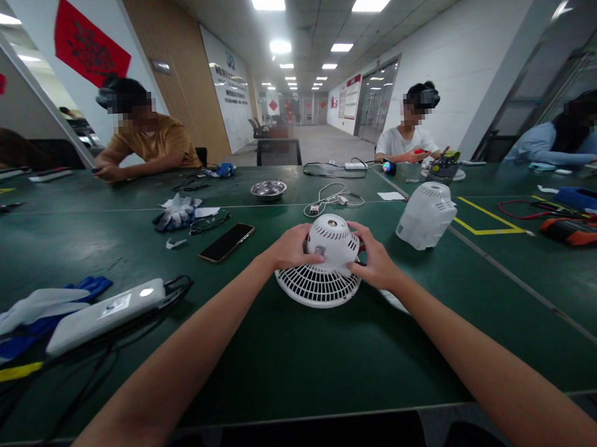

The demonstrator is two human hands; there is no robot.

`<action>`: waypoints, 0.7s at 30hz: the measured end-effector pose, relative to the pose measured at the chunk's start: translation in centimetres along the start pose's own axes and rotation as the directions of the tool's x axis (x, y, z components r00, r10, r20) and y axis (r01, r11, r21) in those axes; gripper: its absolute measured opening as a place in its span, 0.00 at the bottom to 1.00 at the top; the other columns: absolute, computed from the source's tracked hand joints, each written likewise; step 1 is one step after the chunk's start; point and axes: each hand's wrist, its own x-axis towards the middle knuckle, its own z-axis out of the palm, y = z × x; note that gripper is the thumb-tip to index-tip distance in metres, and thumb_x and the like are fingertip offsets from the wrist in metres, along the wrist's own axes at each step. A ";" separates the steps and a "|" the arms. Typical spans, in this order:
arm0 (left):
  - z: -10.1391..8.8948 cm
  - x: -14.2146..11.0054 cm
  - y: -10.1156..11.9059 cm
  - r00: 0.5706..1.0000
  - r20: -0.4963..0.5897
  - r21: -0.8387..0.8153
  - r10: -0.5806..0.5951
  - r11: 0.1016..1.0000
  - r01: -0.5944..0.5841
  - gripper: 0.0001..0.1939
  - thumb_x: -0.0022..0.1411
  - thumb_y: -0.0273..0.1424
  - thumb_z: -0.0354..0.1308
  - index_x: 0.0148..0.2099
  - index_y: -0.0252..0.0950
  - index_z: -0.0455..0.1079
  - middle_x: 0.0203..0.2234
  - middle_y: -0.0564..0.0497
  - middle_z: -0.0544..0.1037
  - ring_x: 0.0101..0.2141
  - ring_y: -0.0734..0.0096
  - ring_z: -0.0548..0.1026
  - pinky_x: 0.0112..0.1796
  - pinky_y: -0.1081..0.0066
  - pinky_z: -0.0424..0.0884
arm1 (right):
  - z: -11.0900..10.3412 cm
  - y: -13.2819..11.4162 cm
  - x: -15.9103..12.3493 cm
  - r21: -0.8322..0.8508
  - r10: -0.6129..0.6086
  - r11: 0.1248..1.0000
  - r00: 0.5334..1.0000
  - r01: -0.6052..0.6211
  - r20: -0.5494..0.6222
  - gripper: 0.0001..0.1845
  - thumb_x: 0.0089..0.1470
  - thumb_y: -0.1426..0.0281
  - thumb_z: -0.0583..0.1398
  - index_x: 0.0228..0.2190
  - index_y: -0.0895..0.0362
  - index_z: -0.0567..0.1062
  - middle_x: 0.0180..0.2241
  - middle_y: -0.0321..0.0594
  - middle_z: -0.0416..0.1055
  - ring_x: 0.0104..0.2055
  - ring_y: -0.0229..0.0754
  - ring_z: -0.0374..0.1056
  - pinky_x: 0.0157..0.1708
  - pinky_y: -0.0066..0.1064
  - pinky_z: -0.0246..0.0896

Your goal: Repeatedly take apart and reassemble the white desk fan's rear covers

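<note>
Between my two hands is a white rounded fan motor housing [333, 243] with slotted vents, resting on or joined to a round white fan grille [322, 287] that lies on the table. My left hand [296, 247] grips the housing's left side, thumb across its front near a small grey label. On the opposite side, my right hand [371, 254] wraps round the housing, thumb at its lower edge. Part of a flat white piece [395, 302] shows under my right forearm. A larger white plastic shell [427, 215] stands to the right of my right hand.
The green table [305, 356] also bears a phone [227, 242], a steel bowl [268, 190], a coiled white cable [333, 198], gloves [178, 211] and a white power bank-like box [108, 315] with black cables. A multimeter [579, 231] lies right. Several people sit across the table.
</note>
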 end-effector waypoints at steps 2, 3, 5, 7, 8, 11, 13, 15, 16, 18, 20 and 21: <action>0.0 0.1 0.0 0.999 0.028 0.013 0.023 1.000 -0.023 0.33 0.43 0.40 0.78 0.52 0.36 0.77 0.50 0.38 0.78 0.54 0.38 0.72 0.59 0.50 0.62 | -0.1 0.3 0.0 0.014 -0.009 1.000 1.000 0.009 0.018 0.48 0.48 0.66 0.66 0.67 0.50 0.55 0.56 0.50 0.70 0.52 0.57 0.71 0.52 0.53 0.70; 0.1 0.1 0.0 0.999 0.039 0.018 0.028 0.999 -0.029 0.33 0.43 0.40 0.78 0.52 0.36 0.77 0.49 0.39 0.78 0.54 0.38 0.73 0.58 0.50 0.62 | -0.1 0.4 -0.1 0.016 -0.014 1.000 1.000 0.014 0.027 0.48 0.48 0.65 0.66 0.67 0.51 0.54 0.57 0.51 0.70 0.53 0.58 0.71 0.52 0.53 0.69; 0.1 0.1 0.0 0.998 0.052 0.018 0.027 0.999 -0.028 0.32 0.43 0.38 0.78 0.51 0.35 0.78 0.48 0.39 0.78 0.53 0.38 0.73 0.58 0.49 0.63 | -0.3 0.7 -0.1 0.014 -0.022 1.000 0.999 0.021 0.047 0.47 0.51 0.62 0.65 0.68 0.51 0.54 0.59 0.52 0.69 0.55 0.59 0.71 0.52 0.54 0.69; 0.0 0.2 -0.1 0.998 0.055 -0.002 0.011 1.000 -0.011 0.31 0.41 0.38 0.79 0.49 0.35 0.78 0.48 0.39 0.78 0.53 0.38 0.72 0.58 0.48 0.63 | -0.4 1.0 0.0 0.000 -0.031 1.000 0.998 0.031 0.057 0.46 0.53 0.61 0.64 0.69 0.51 0.54 0.62 0.52 0.68 0.56 0.60 0.70 0.53 0.54 0.69; 0.0 0.2 -0.1 0.998 0.056 -0.017 0.000 1.000 0.001 0.31 0.40 0.37 0.79 0.48 0.35 0.79 0.48 0.40 0.78 0.53 0.37 0.72 0.58 0.47 0.63 | -0.4 1.1 0.0 -0.007 -0.038 0.999 0.998 0.039 0.054 0.46 0.53 0.60 0.63 0.69 0.52 0.54 0.63 0.52 0.67 0.57 0.60 0.70 0.54 0.54 0.68; -0.1 0.3 -0.1 0.998 0.068 -0.045 -0.019 0.999 0.022 0.29 0.41 0.36 0.79 0.47 0.35 0.79 0.48 0.40 0.78 0.54 0.37 0.72 0.59 0.46 0.63 | -0.4 1.3 0.0 -0.007 -0.060 0.998 0.998 0.061 0.036 0.44 0.55 0.58 0.62 0.69 0.52 0.56 0.64 0.52 0.66 0.59 0.61 0.69 0.54 0.55 0.68; -0.1 0.3 -0.1 0.997 0.075 -0.049 -0.016 0.999 0.020 0.27 0.42 0.35 0.78 0.47 0.35 0.79 0.48 0.40 0.78 0.54 0.38 0.72 0.58 0.47 0.63 | -0.3 1.5 -0.1 -0.004 -0.060 0.998 0.998 0.060 0.018 0.43 0.55 0.57 0.62 0.69 0.52 0.57 0.65 0.52 0.65 0.59 0.61 0.68 0.54 0.55 0.69; -0.1 0.3 -0.1 0.997 0.076 -0.054 -0.017 0.998 0.021 0.26 0.44 0.33 0.77 0.47 0.36 0.79 0.48 0.40 0.78 0.54 0.40 0.73 0.57 0.49 0.65 | -0.2 1.5 -0.1 -0.010 -0.040 0.999 0.999 0.040 0.013 0.43 0.56 0.57 0.62 0.69 0.51 0.57 0.64 0.51 0.66 0.58 0.61 0.69 0.54 0.55 0.69; 0.0 0.2 -0.1 0.997 0.075 -0.062 -0.022 0.998 0.027 0.26 0.44 0.32 0.77 0.47 0.36 0.79 0.48 0.41 0.78 0.54 0.40 0.73 0.57 0.50 0.65 | -0.2 1.4 -0.1 -0.012 -0.025 1.000 1.000 0.025 0.018 0.43 0.56 0.57 0.63 0.69 0.52 0.57 0.64 0.51 0.67 0.58 0.60 0.70 0.53 0.55 0.69; 0.0 0.2 -0.1 0.996 0.076 -0.088 -0.042 0.995 0.049 0.27 0.44 0.31 0.77 0.49 0.35 0.79 0.48 0.41 0.78 0.54 0.41 0.74 0.56 0.51 0.66 | -0.2 1.1 -0.1 -0.008 0.012 1.000 0.999 -0.012 0.040 0.44 0.56 0.57 0.64 0.68 0.52 0.58 0.61 0.52 0.70 0.55 0.59 0.72 0.52 0.54 0.70; 0.0 0.1 -0.1 0.995 0.077 -0.135 -0.070 0.988 0.080 0.31 0.43 0.30 0.77 0.52 0.35 0.77 0.49 0.40 0.79 0.54 0.40 0.74 0.56 0.51 0.67 | -0.2 0.6 0.0 -0.001 0.046 0.999 0.998 -0.046 0.052 0.44 0.56 0.55 0.65 0.68 0.53 0.58 0.59 0.52 0.72 0.53 0.58 0.74 0.50 0.52 0.72; 0.0 0.0 0.0 0.993 0.082 -0.162 -0.082 0.982 0.095 0.34 0.43 0.30 0.78 0.54 0.35 0.76 0.50 0.40 0.79 0.54 0.40 0.75 0.55 0.50 0.67 | -0.2 0.4 0.1 0.004 0.062 0.998 0.997 -0.062 0.051 0.44 0.56 0.54 0.66 0.67 0.53 0.59 0.57 0.52 0.73 0.52 0.58 0.75 0.49 0.51 0.73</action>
